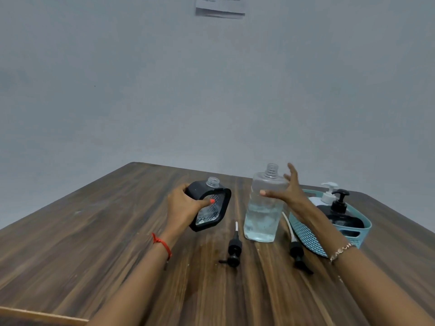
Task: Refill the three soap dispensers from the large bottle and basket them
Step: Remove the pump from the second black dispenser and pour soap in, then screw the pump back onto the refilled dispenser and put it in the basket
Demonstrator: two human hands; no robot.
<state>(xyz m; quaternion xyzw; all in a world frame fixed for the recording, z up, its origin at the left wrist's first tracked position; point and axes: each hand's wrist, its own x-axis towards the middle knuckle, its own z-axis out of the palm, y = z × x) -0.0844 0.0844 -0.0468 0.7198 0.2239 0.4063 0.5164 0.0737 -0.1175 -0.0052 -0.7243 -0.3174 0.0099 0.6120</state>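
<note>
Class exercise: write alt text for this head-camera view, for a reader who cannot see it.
A person's left hand tilts an uncapped black dispenser while the open right hand reaches a large clear bottle. Two pump heads lie on the wooden table; two dispensers sit in a teal basket.

Your left hand was clamped with the thumb pressed flat; your right hand was spread wide, fingers splayed, both arms extended.

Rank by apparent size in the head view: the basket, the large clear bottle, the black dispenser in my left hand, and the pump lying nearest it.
Basket
Large clear bottle
Black dispenser
Pump
</note>
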